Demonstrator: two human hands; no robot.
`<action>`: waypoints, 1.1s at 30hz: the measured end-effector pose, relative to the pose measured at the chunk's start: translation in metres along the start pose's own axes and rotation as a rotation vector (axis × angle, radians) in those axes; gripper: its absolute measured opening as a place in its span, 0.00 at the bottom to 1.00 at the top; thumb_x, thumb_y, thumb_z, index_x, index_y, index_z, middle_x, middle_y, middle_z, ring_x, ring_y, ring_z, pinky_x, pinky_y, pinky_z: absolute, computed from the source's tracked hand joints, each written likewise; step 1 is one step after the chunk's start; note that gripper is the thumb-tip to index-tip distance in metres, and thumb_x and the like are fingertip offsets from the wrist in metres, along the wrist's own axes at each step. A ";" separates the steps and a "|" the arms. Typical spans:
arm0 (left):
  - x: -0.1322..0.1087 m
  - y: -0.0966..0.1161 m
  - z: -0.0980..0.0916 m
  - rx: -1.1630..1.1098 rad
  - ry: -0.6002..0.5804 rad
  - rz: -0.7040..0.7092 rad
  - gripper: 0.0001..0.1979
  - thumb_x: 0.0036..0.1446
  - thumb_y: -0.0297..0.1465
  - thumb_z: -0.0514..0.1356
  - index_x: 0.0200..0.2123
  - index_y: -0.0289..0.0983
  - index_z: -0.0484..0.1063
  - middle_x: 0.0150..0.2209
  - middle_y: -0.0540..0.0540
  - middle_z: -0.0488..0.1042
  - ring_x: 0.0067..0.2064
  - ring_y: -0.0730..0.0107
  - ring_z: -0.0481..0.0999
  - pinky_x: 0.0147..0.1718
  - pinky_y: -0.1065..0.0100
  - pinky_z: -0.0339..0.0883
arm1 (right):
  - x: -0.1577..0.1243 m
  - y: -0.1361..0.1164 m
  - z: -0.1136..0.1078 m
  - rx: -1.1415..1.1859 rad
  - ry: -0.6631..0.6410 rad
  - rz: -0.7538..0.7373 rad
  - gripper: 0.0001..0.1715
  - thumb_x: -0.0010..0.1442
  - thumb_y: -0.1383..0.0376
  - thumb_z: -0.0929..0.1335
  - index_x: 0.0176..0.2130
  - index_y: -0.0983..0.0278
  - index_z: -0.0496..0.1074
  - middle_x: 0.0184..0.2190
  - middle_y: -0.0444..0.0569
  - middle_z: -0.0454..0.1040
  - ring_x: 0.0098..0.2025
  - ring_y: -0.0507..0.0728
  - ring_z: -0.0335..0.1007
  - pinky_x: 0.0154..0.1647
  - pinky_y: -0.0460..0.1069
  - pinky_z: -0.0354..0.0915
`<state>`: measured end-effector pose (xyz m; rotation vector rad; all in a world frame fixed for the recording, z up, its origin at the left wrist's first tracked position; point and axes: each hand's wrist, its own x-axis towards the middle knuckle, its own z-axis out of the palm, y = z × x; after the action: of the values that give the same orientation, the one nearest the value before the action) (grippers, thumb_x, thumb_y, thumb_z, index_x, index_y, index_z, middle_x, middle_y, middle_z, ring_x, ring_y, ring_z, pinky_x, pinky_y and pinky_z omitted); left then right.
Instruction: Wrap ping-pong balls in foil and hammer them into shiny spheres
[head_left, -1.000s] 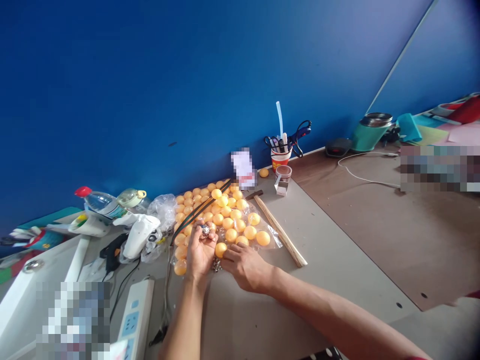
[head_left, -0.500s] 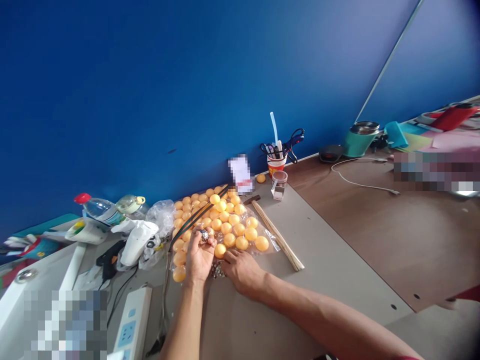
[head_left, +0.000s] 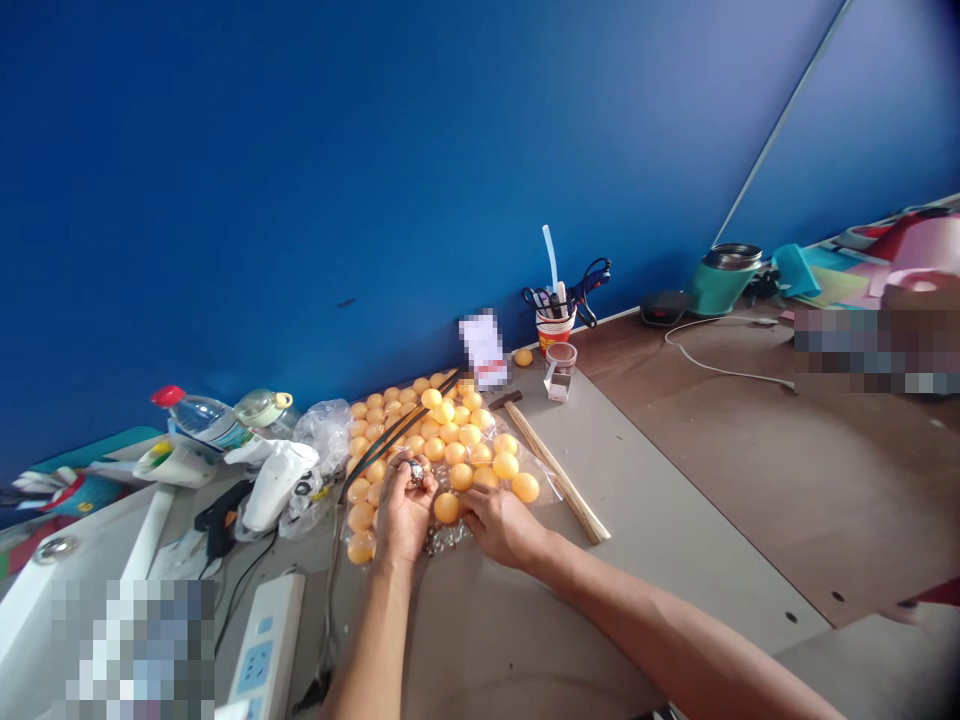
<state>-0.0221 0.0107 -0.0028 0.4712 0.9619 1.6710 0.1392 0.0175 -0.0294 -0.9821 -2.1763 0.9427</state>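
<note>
My left hand is closed around a small, shiny, dark silver ball-like piece, held up by the fingertips. To its right, my right hand reaches in low with curled fingers; its fingertips are partly hidden. Those fingers touch or nearly touch a loose orange table tennis ball. Small shiny bits lie on the table between the two hands. Behind both hands spreads a clear plastic bag of many orange balls, with dark straps lying across it.
A hammer lies right of the balls. Behind stand a small clear container and a cup of pens. Leftward are a white power strip, a glue gun, crumpled plastic bags and a bottle. A white cable crosses the brown tabletop.
My right hand has shifted slightly right, and the loose orange ball beside it has moved a little right and nearer. More shiny bits show between my hands. My left hand still holds its piece.
</note>
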 end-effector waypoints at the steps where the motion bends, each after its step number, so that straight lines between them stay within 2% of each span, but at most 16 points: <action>1: 0.000 0.000 0.000 -0.002 0.001 0.002 0.11 0.50 0.32 0.65 0.37 0.38 0.72 0.34 0.47 0.74 0.26 0.78 0.68 0.27 0.73 0.63 | 0.000 0.001 0.000 0.008 -0.003 0.003 0.08 0.54 0.74 0.64 0.26 0.63 0.63 0.26 0.45 0.69 0.26 0.51 0.60 0.26 0.45 0.55; 4: -0.002 0.001 0.003 -0.039 -0.016 -0.006 0.10 0.50 0.31 0.65 0.38 0.38 0.73 0.35 0.47 0.75 0.29 0.77 0.70 0.29 0.73 0.64 | 0.001 0.002 -0.001 0.022 0.004 0.009 0.07 0.54 0.73 0.63 0.27 0.63 0.63 0.25 0.45 0.69 0.25 0.50 0.59 0.27 0.45 0.55; 7: -0.003 0.002 0.005 -0.102 -0.061 -0.044 0.13 0.50 0.31 0.65 0.40 0.39 0.75 0.37 0.45 0.76 0.35 0.72 0.74 0.35 0.70 0.68 | 0.002 0.003 0.001 0.027 0.064 0.014 0.07 0.53 0.73 0.62 0.25 0.63 0.62 0.22 0.43 0.66 0.23 0.50 0.57 0.25 0.45 0.52; 11: -0.003 0.005 0.004 -0.139 -0.117 -0.098 0.18 0.51 0.32 0.64 0.47 0.41 0.74 0.43 0.44 0.77 0.43 0.63 0.76 0.42 0.64 0.69 | 0.003 0.002 0.003 0.044 0.149 0.021 0.08 0.47 0.76 0.62 0.24 0.63 0.61 0.20 0.41 0.63 0.22 0.49 0.55 0.24 0.44 0.51; 14: -0.002 0.003 0.003 -0.122 -0.143 -0.101 0.20 0.52 0.30 0.63 0.50 0.41 0.73 0.46 0.43 0.77 0.47 0.62 0.76 0.47 0.61 0.69 | 0.004 0.000 0.000 0.131 0.202 0.068 0.09 0.43 0.77 0.62 0.23 0.63 0.60 0.20 0.40 0.62 0.22 0.48 0.55 0.24 0.43 0.51; 16: -0.002 0.000 0.003 -0.080 -0.150 -0.075 0.21 0.52 0.30 0.64 0.52 0.41 0.72 0.46 0.43 0.77 0.47 0.62 0.76 0.48 0.59 0.68 | 0.005 -0.001 -0.004 0.273 0.188 0.122 0.08 0.44 0.75 0.62 0.23 0.63 0.62 0.20 0.40 0.63 0.22 0.48 0.56 0.23 0.43 0.51; 20: -0.007 -0.005 0.008 0.021 -0.164 -0.035 0.23 0.51 0.30 0.66 0.52 0.42 0.71 0.48 0.44 0.76 0.47 0.61 0.77 0.51 0.58 0.67 | 0.007 -0.003 -0.012 0.714 0.010 0.236 0.01 0.49 0.68 0.65 0.28 0.63 0.67 0.17 0.38 0.63 0.19 0.48 0.56 0.21 0.44 0.52; 22: -0.011 -0.006 0.010 0.049 -0.189 -0.041 0.22 0.51 0.30 0.66 0.51 0.42 0.72 0.48 0.44 0.76 0.48 0.60 0.77 0.52 0.58 0.67 | 0.008 -0.003 -0.015 0.916 -0.031 0.282 0.05 0.50 0.64 0.67 0.27 0.63 0.67 0.15 0.37 0.63 0.17 0.47 0.54 0.20 0.44 0.52; 28: -0.014 -0.006 0.009 0.064 -0.252 -0.024 0.18 0.51 0.30 0.67 0.47 0.41 0.74 0.45 0.45 0.77 0.47 0.60 0.77 0.54 0.56 0.66 | 0.012 -0.003 -0.019 1.357 0.098 0.398 0.07 0.45 0.64 0.70 0.26 0.63 0.67 0.14 0.36 0.63 0.15 0.47 0.54 0.17 0.43 0.47; 33: -0.013 -0.007 0.008 0.069 -0.260 -0.025 0.18 0.52 0.30 0.66 0.47 0.41 0.74 0.45 0.44 0.77 0.46 0.62 0.77 0.54 0.56 0.66 | 0.014 -0.005 -0.023 1.451 0.133 0.455 0.10 0.40 0.67 0.71 0.23 0.64 0.64 0.20 0.39 0.70 0.14 0.46 0.58 0.16 0.43 0.50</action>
<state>-0.0077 0.0020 -0.0015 0.7017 0.8308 1.5138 0.1458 0.0347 -0.0092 -0.6701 -0.6593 2.0656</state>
